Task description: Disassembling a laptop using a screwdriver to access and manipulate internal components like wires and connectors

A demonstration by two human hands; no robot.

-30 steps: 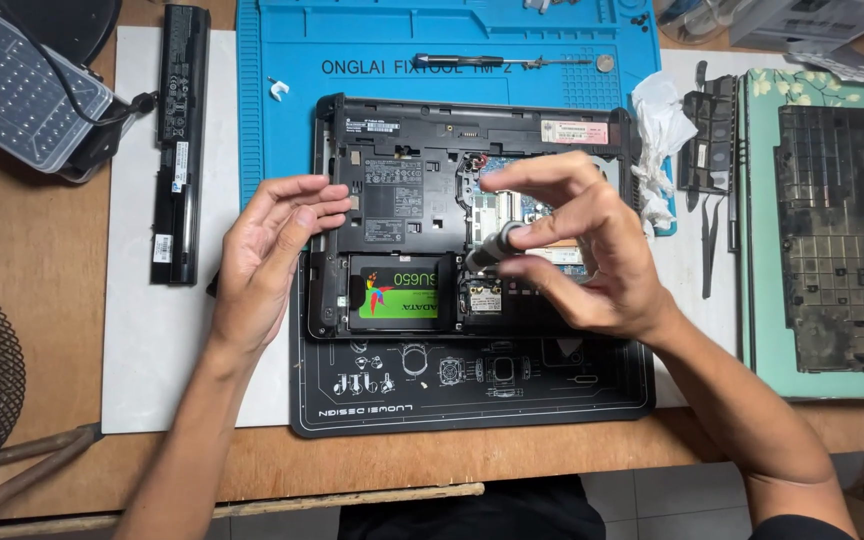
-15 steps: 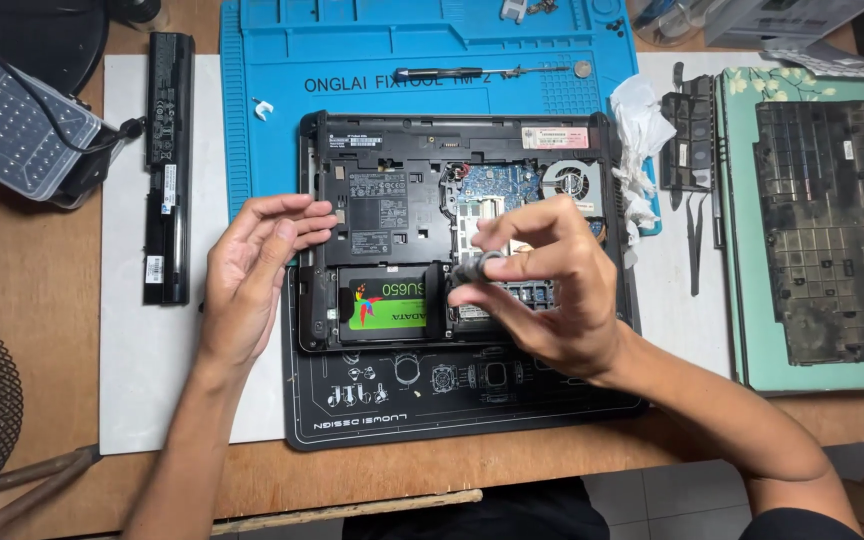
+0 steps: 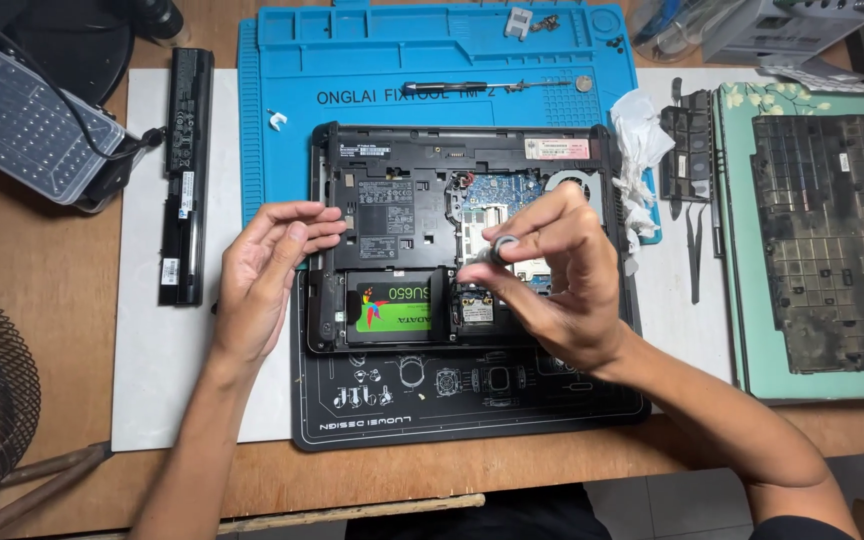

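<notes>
Since half a second ago, right hand has lifted slightly; fingers pinch small grey tube over the opened laptop. Left hand, fingers loose, steadies chassis edge. Best: squeeze sparingly, tip held close above the board.

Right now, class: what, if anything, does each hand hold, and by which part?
The right hand pinches a small grey object at its end between thumb and fingertips; its kind cannot be told. The left hand holds nothing, resting against the opened laptop.

Wooden desk, evenly lit
</notes>
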